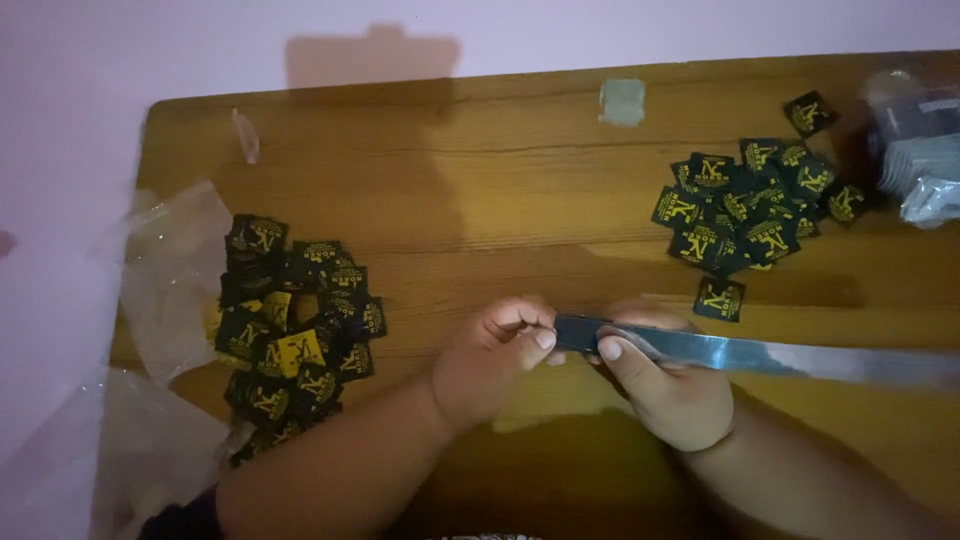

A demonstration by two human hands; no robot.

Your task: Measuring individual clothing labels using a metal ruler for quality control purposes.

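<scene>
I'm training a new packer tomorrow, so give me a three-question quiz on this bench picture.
1. True or false: both hands grip the dark strip.
2. Which pile of black-and-yellow square labels lies partly on clear plastic film: A) the left pile, B) the right pile?
3. Fill in: one single label lies just beyond the ____ hand.

Key
1. True: the left hand pinches the strip's end, and the right hand holds it beside that, while the strip runs off to the right over the wooden table.
2. A.
3. Right.
</scene>
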